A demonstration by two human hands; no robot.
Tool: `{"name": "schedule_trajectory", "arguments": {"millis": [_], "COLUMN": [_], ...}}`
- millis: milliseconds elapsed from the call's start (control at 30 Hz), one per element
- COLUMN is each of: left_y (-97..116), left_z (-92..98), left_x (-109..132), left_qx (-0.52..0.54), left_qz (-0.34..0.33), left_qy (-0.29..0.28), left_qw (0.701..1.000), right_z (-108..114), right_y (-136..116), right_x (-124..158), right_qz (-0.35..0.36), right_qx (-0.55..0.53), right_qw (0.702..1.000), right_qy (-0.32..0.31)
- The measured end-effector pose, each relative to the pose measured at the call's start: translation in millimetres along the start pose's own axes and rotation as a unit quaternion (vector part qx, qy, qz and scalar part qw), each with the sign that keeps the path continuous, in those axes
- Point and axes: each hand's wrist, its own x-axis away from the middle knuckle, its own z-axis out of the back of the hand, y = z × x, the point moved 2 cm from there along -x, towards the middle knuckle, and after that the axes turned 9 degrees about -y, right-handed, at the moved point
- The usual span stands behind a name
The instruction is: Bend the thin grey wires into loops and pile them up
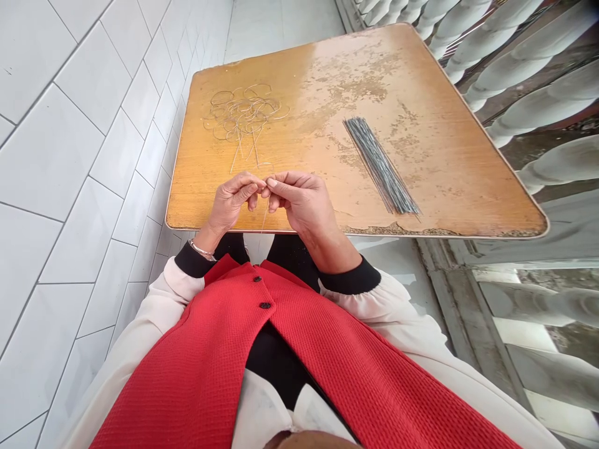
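Our left hand [230,201] and right hand [299,202] meet in a narrow pinch, their fingertips closed on a thin wire [265,215] that hangs down past the near edge of the counter [444,181]. A loose pinch could let it slip, and a springy end could snag the fingers. Wire loops [241,112] lie tangled on the counter, just ahead of the hands. Farther right on the counter lies a bundle of dark rods [381,165], which a careless sleeve could scatter.
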Motion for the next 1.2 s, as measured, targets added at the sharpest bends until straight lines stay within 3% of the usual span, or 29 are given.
{"name": "schedule_trajectory", "arguments": {"millis": [567, 800, 1033, 1200], "left_y": [5, 20, 23, 24], "left_z": [-10.5, -7.5, -9.0, -12.3], "left_x": [4, 3, -7, -9], "left_qx": [0.014, -0.005, -0.040, 0.022], "left_qz": [0.103, 0.130, 0.156, 0.172], "left_qy": [0.080, 0.140, 0.138, 0.144], "left_qw": [0.991, 0.982, 0.977, 0.974], "right_z": [4, 8, 7, 6], "right_y": [6, 2, 1, -1], "right_x": [-6, -9, -9, -8], "right_qz": [-0.013, -0.040, -0.048, -0.041], "right_qx": [0.061, 0.087, 0.127, 0.108], "right_qw": [0.998, 0.995, 0.990, 0.993], "right_qy": [0.021, 0.041, 0.026, 0.029]}}
